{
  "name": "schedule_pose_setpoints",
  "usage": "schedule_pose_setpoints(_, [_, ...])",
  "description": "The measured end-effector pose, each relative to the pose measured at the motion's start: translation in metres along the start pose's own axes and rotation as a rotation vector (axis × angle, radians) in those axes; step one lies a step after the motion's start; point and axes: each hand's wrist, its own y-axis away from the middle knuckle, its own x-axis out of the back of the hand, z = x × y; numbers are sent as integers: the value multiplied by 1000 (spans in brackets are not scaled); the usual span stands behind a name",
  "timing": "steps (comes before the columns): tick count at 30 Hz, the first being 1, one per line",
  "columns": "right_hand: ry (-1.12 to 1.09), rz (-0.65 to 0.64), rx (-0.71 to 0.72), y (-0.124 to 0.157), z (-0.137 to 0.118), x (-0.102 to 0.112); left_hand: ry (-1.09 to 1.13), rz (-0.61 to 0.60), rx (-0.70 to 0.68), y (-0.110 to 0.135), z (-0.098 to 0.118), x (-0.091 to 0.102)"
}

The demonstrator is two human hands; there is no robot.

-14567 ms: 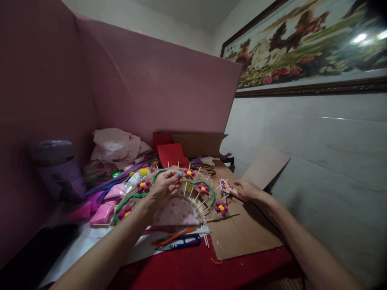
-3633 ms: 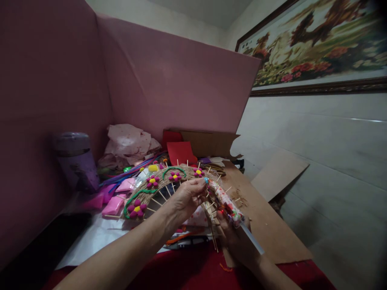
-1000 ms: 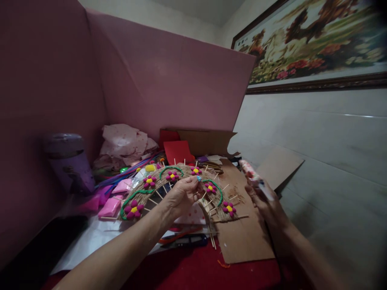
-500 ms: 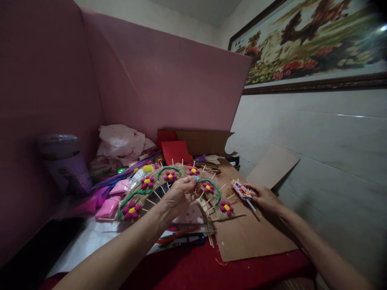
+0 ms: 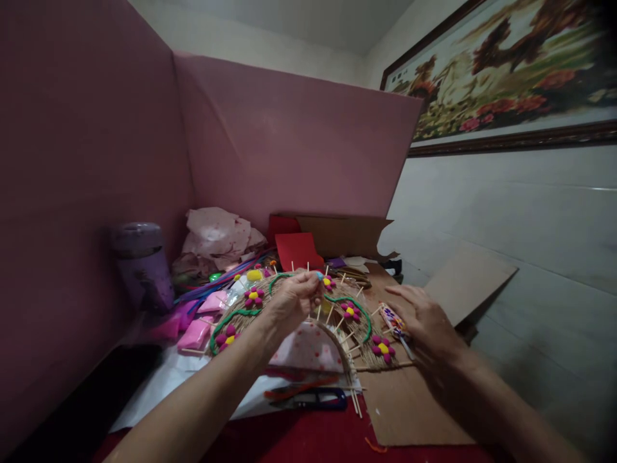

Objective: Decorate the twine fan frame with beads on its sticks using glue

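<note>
My left hand [image 5: 296, 299] is held over the top of a woven twine arch [image 5: 289, 278], closed in a pinch on a small light-blue lump [image 5: 319, 276]. Magenta flowers with yellow centres, such as one flower [image 5: 351, 312], and curling green strips [image 5: 241, 313] decorate the arch, and thin wooden sticks poke out of both its edges. To the right, my right hand [image 5: 431, 325] is open, fingers stretched out, beside a small colourful patterned object [image 5: 393, 319] with a pale stick-like end. That object lies close to the thumb, on the cardboard; its kind is unclear.
Dark-handled scissors [image 5: 318, 399] lie at the front on the red cloth [image 5: 289, 437]. Pink packets [image 5: 196, 333] and a purple tumbler [image 5: 143, 270] stand left. A cardboard sheet [image 5: 419, 411] lies right; a red card [image 5: 299, 251] leans behind.
My right hand has let go of the patterned object and lifted, fingers spreading. My left hand keeps its pinch on the blue lump. The whole view has shifted a little.
</note>
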Motion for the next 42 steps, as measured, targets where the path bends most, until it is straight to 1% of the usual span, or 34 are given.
schedule_pose_setpoints(2, [-86, 37, 112, -8, -39, -8, -90, 28, -105, -10, 18, 6])
schedule_pose_setpoints(3, [-115, 61, 146, -10, -58, -13, -173, 41, -137, -16, 27, 10])
schedule_pose_setpoints(5, [-164, 58, 219, -12, -91, -23, -379, 99, -218, -30, 46, 20])
schedule_pose_setpoints(7, [-201, 79, 286, -10, -116, -33, -623, 123, -225, -45, 64, 32])
schedule_pose_setpoints(8, [-207, 92, 315, -8, -125, -39, -737, 123, -203, -52, 72, 39])
schedule_pose_setpoints(11, [-202, 63, 400, 1, -140, -54, -1015, 112, -122, -72, 89, 62])
schedule_pose_setpoints(13, [-200, 59, 424, 8, -143, -63, -1156, 80, -55, -85, 95, 76])
schedule_pose_setpoints(16, [-223, 72, 442, 15, -142, -73, -1263, 43, 10, -101, 99, 92])
schedule_pose_setpoints(19, [-246, 59, 455, 20, -140, -78, -1310, -8, 60, -112, 100, 102])
schedule_pose_setpoints(22, [-239, 23, 463, 22, -139, -80, -1353, -66, 115, -118, 101, 107])
schedule_pose_setpoints(26, [-240, -14, 467, 23, -138, -82, -1356, -120, 197, -118, 104, 105])
schedule_pose_setpoints(31, [-252, -7, 477, 23, -138, -82, -1332, -170, 291, -114, 108, 95])
schedule_pose_setpoints(35, [-278, 18, 498, 23, -138, -84, -1339, -204, 302, -114, 109, 92])
schedule_pose_setpoints(42, [-280, 56, 513, 25, -136, -91, -1315, -232, 349, -121, 107, 94])
